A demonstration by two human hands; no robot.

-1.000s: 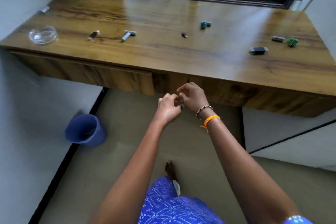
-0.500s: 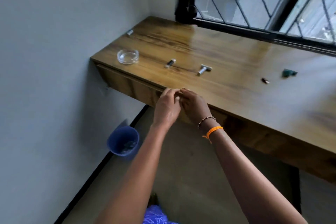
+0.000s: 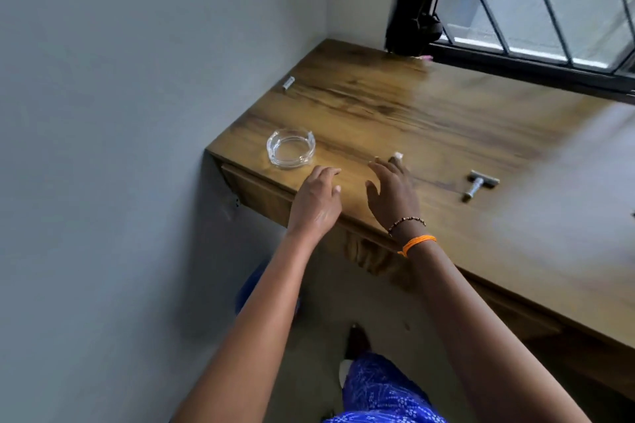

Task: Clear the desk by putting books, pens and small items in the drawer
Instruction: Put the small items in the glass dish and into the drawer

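Note:
Both hands hover over the left end of the wooden desk (image 3: 429, 120). My left hand (image 3: 318, 197) is open, fingers spread, just below a clear glass ashtray (image 3: 291, 148). My right hand (image 3: 391, 191) is open too, its fingertips close to a small dark item with a pale tip (image 3: 396, 157), which it partly hides. A metal safety razor (image 3: 479, 185) lies to the right of my right hand. A small silver piece (image 3: 288, 82) rests near the wall at the desk's far left. The closed drawer front (image 3: 256, 194) runs under the desk's edge below my left hand.
A grey wall (image 3: 137, 113) borders the desk on the left. A barred window (image 3: 536, 3) with a dark hanging cloth (image 3: 417, 3) runs along the back. A blue bucket (image 3: 249, 288) on the floor shows partly behind my left forearm.
Both hands have come apart and risen from the desk's front edge onto its top, fingers opening. The view has swung left and closer to the desk's left end.

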